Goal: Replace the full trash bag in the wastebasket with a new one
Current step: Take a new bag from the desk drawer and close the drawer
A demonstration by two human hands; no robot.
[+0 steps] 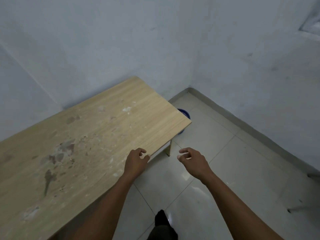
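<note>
A blue wastebasket (185, 114) stands on the floor in the corner, mostly hidden behind the far end of the wooden table (83, 144); only part of its rim and side shows, and its contents cannot be made out. My left hand (136, 161) hovers over the table's near edge, fingers loosely curled, holding nothing. My right hand (192, 159) is raised over the floor beside the table, fingers curled apart, also with nothing in it. Both hands are well short of the wastebasket.
The stained table top fills the left of the view, one leg (168, 148) showing below its edge. White walls meet in a corner behind the basket. Pale tiled floor (233, 170) runs to the right. My dark-socked foot (161, 219) is at the bottom.
</note>
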